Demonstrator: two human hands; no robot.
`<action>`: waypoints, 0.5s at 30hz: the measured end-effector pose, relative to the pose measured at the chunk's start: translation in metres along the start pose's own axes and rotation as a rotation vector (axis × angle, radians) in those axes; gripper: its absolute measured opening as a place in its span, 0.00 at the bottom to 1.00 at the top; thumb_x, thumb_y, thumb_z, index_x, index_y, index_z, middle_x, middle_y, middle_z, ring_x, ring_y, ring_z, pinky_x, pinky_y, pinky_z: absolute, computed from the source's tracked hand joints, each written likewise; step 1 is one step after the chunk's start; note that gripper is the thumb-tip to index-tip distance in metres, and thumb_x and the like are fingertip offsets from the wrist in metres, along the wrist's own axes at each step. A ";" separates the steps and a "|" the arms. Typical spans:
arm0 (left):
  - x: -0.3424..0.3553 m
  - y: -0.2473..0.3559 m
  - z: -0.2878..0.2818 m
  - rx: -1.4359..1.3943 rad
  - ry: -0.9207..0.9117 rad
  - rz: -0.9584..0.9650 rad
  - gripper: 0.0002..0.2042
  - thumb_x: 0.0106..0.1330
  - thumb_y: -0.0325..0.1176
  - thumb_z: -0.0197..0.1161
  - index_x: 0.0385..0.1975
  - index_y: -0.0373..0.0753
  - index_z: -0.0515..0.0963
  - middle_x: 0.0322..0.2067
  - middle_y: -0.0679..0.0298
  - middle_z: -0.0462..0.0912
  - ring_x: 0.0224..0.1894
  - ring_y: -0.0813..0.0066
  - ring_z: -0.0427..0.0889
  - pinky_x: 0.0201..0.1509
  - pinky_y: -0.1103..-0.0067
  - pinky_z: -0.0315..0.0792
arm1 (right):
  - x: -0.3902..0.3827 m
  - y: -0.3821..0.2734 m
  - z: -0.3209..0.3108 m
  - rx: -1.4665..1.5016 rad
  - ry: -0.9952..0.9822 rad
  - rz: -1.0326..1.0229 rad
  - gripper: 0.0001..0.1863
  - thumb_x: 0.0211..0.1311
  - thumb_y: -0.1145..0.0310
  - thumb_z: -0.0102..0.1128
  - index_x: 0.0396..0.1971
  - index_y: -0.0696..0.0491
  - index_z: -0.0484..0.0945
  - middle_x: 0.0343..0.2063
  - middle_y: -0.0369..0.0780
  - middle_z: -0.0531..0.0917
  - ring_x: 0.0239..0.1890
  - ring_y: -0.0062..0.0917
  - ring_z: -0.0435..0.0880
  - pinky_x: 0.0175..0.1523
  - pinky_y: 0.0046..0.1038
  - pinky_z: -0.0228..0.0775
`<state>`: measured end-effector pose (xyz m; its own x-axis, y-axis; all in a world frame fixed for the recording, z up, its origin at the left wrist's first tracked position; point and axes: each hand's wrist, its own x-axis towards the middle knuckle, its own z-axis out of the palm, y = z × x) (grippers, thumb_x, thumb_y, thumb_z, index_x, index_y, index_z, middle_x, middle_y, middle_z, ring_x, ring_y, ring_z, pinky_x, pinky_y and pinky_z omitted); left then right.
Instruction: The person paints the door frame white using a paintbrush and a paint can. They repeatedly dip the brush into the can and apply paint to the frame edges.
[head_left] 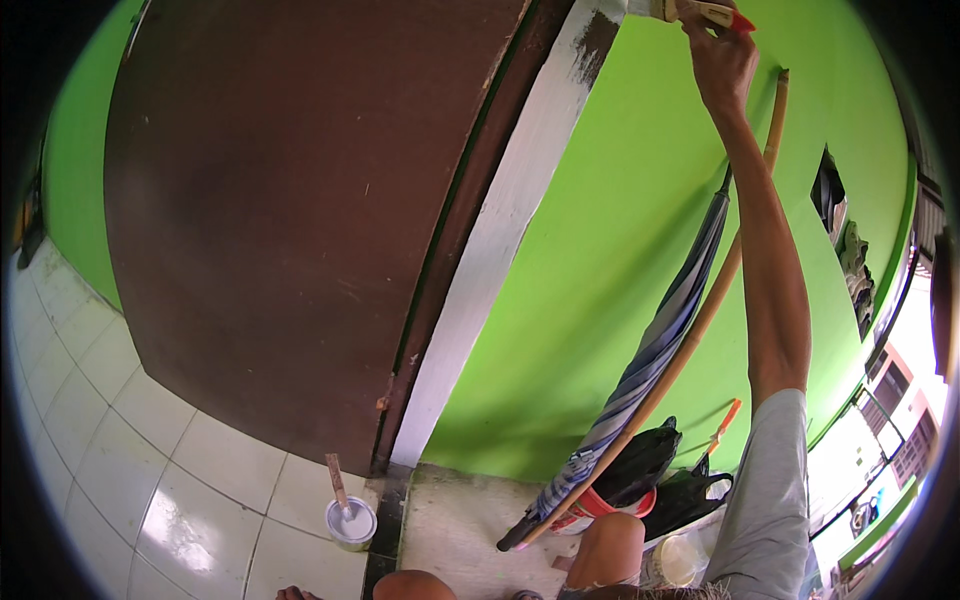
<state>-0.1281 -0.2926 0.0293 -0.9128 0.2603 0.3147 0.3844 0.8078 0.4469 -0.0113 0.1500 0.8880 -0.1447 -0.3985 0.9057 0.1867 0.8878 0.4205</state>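
Observation:
My right hand (722,62) is raised high at the top, fingers closed on a paintbrush (720,15) with a wooden handle and red tip, its bristle end at the upper part of the door frame (500,210). The frame is painted white with a dark patch (593,45) near the top. A brown door (280,230) stands left of it. A small paint can (350,530) with white paint and a wooden stick (335,478) sits on the tiles by the door's foot. My left hand is not in view.
Against the green wall (540,300) lean a furled striped umbrella (660,340) and a long bamboo pole (777,120). Below them are a red bucket (575,520) and black bags (640,460). My knees rise at the bottom over pale flooring (450,520); railings show far right.

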 end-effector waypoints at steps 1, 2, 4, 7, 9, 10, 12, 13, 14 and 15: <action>0.000 0.001 0.001 -0.001 0.004 -0.004 0.14 0.73 0.43 0.53 0.49 0.42 0.77 0.53 0.54 0.76 0.55 0.50 0.73 0.58 0.54 0.66 | -0.001 -0.006 0.003 -0.021 -0.040 -0.137 0.06 0.69 0.73 0.64 0.42 0.56 0.81 0.38 0.39 0.85 0.39 0.24 0.85 0.38 0.30 0.83; 0.000 0.000 0.003 -0.001 0.007 -0.008 0.14 0.73 0.43 0.53 0.49 0.42 0.77 0.53 0.54 0.76 0.55 0.50 0.73 0.58 0.54 0.66 | -0.002 -0.012 0.006 -0.042 -0.080 -0.272 0.05 0.69 0.76 0.63 0.43 0.55 0.82 0.39 0.38 0.85 0.41 0.24 0.86 0.37 0.30 0.83; -0.001 0.001 0.003 -0.007 0.018 0.001 0.14 0.73 0.44 0.53 0.49 0.42 0.77 0.52 0.54 0.76 0.55 0.50 0.73 0.58 0.54 0.66 | -0.009 -0.022 0.009 -0.250 -0.207 -0.401 0.09 0.68 0.81 0.61 0.44 0.54 0.83 0.40 0.35 0.85 0.44 0.22 0.85 0.36 0.28 0.82; 0.001 0.006 0.000 -0.029 0.028 0.010 0.14 0.73 0.44 0.53 0.48 0.42 0.77 0.52 0.54 0.76 0.55 0.50 0.73 0.58 0.54 0.66 | -0.027 -0.017 0.013 -0.606 -0.346 -0.563 0.10 0.65 0.77 0.64 0.45 0.52 0.84 0.39 0.35 0.87 0.41 0.22 0.85 0.37 0.27 0.81; 0.001 0.006 -0.003 -0.050 0.006 -0.006 0.15 0.73 0.44 0.52 0.48 0.42 0.77 0.52 0.54 0.75 0.56 0.50 0.72 0.59 0.54 0.65 | -0.037 -0.025 0.010 -0.626 -0.316 -0.607 0.20 0.56 0.79 0.66 0.49 0.46 0.84 0.41 0.35 0.89 0.42 0.27 0.88 0.43 0.29 0.82; 0.001 0.005 -0.001 -0.050 -0.005 -0.012 0.15 0.73 0.45 0.52 0.48 0.42 0.77 0.52 0.54 0.75 0.56 0.50 0.72 0.59 0.54 0.65 | -0.041 -0.025 0.011 -0.638 -0.333 -0.619 0.23 0.55 0.81 0.65 0.50 0.43 0.84 0.43 0.33 0.89 0.43 0.28 0.87 0.43 0.30 0.82; 0.000 0.003 0.004 -0.048 -0.030 -0.024 0.15 0.73 0.45 0.53 0.49 0.42 0.77 0.52 0.54 0.75 0.56 0.50 0.72 0.59 0.54 0.65 | -0.050 -0.024 0.015 -0.661 -0.368 -0.644 0.30 0.51 0.84 0.63 0.52 0.36 0.84 0.46 0.30 0.88 0.45 0.30 0.86 0.43 0.31 0.82; 0.000 0.002 0.006 -0.040 -0.013 -0.015 0.16 0.73 0.45 0.52 0.49 0.42 0.77 0.52 0.54 0.75 0.56 0.50 0.72 0.59 0.54 0.65 | -0.048 -0.025 0.014 -0.583 -0.333 -0.575 0.29 0.51 0.83 0.66 0.53 0.38 0.83 0.45 0.30 0.88 0.45 0.29 0.86 0.43 0.29 0.82; -0.001 0.001 0.008 -0.032 0.004 -0.006 0.16 0.73 0.46 0.52 0.49 0.43 0.77 0.52 0.54 0.75 0.56 0.50 0.72 0.59 0.54 0.65 | -0.051 -0.027 0.014 -0.603 -0.352 -0.596 0.29 0.52 0.82 0.66 0.53 0.38 0.83 0.45 0.30 0.88 0.45 0.28 0.86 0.43 0.29 0.82; -0.001 0.000 0.009 -0.025 0.020 0.003 0.16 0.73 0.46 0.52 0.49 0.43 0.77 0.52 0.54 0.75 0.56 0.50 0.72 0.59 0.54 0.65 | -0.056 -0.032 0.013 -0.624 -0.371 -0.619 0.28 0.52 0.82 0.66 0.53 0.39 0.84 0.45 0.30 0.88 0.45 0.28 0.86 0.43 0.29 0.82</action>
<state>-0.1286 -0.2885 0.0212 -0.9087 0.2523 0.3326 0.3910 0.7936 0.4663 -0.0220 0.1467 0.8233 -0.6705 -0.5631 0.4831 0.4428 0.2187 0.8695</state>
